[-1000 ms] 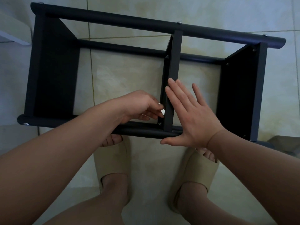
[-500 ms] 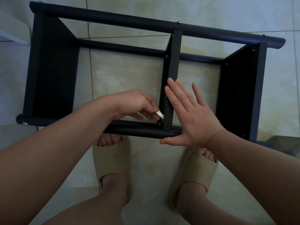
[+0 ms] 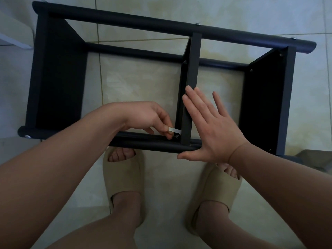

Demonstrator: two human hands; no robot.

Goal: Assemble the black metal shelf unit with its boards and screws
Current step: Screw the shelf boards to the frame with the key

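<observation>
Shelf (image 3: 143, 24): lay on its side across the upper frame.
Left hand (image 3: 149, 117): pinched a silver key (image 3: 175, 130) at a screw (image 3: 177, 136), centre frame.
Right hand (image 3: 212, 133): flat, fingers straight, braced the middle board (image 3: 193, 78).
Risk: if the board shifted, the key could likely slip and strip the screw.

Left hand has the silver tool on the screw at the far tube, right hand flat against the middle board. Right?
One slip: in the head view the left hand pinches the silver tool at the screw by the near tube, not the far one, where the middle board meets it. The right hand is flat against the middle board.
</observation>
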